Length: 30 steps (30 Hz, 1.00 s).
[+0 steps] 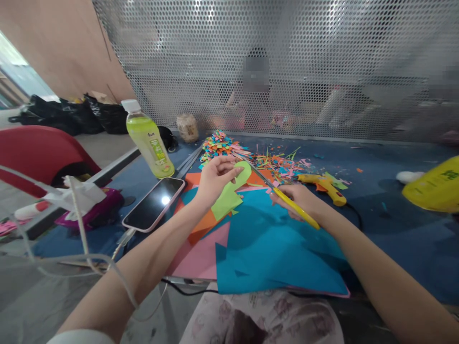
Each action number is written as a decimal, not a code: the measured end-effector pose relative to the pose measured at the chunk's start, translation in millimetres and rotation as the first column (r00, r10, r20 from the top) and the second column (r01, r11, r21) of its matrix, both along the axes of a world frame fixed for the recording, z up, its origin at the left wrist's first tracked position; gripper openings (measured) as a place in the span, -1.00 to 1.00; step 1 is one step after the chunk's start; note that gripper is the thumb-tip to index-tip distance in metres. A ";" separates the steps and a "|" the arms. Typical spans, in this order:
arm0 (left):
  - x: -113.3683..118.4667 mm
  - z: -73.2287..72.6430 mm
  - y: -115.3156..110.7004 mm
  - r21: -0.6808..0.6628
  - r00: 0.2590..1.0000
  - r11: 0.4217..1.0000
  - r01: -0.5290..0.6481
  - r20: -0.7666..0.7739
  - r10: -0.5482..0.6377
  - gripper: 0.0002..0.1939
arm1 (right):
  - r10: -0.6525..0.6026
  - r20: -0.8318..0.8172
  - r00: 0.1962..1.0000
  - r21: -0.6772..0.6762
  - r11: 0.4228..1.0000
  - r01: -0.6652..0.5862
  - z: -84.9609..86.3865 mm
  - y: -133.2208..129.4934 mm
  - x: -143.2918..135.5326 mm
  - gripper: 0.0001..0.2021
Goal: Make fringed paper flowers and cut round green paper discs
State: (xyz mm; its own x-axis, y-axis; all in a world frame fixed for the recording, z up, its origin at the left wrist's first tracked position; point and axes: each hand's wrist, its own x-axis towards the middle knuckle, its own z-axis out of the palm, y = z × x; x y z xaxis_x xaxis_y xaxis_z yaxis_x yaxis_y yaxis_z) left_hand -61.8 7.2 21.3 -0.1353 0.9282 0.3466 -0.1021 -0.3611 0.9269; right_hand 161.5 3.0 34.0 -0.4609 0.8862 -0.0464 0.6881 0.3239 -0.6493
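My left hand (217, 176) is closed on a light green paper piece (245, 173) with a rounded edge, pinched between thumb and fingers. In my right hand (296, 200) are yellow-handled scissors (296, 209), seen edge-on. Their metal blades point up and left, close to the green piece's right side; whether they touch it I cannot tell. Below my left hand lies another light green paper scrap (226, 203). Large blue paper sheets (276, 253) spread under both hands, beside pink paper (202, 251) and orange paper (201, 230).
Behind my hands stand a mound of coloured paper bits (218, 143) and loose paper strips (278, 162). A yellow glue gun (324, 186) lies right. To the left are a phone (154, 204) on a cable and a drink bottle (148, 138). A perforated metal panel (294, 62) closes the back.
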 end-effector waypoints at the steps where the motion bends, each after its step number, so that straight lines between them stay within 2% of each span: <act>1: -0.3 0.1 0.4 0.001 1.000 1.000 -0.007 0.010 0.007 -0.61 | -0.004 0.001 1.000 0.003 1.000 0.004 0.3 0.0 0.0 -0.54; 6: -2.2 -0.6 3.5 0.008 0.998 0.999 -0.038 0.057 0.038 -0.59 | -0.010 0.003 1.000 0.003 1.000 0.010 -2.1 1.0 1.1 -0.55; 14: -0.1 1.9 -0.4 0.006 1.000 1.000 -0.007 0.001 0.007 -0.61 | 0.022 -0.014 1.000 -0.004 1.000 -0.022 -5.1 3.5 3.1 -0.57; 30: -3.9 -1.2 5.1 0.027 0.997 0.998 -0.061 0.052 0.060 -0.58 | 0.010 -0.009 1.000 -0.011 1.000 -0.010 -5.6 3.0 4.4 -0.55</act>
State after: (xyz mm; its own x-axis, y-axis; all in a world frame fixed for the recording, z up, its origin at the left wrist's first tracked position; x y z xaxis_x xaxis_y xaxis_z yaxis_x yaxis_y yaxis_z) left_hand -65.7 12.3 20.1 -0.2093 0.9075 0.3640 -0.1262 -0.3943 0.9103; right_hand 165.8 5.9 28.4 -0.4701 0.8811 -0.0523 0.6791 0.3232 -0.6591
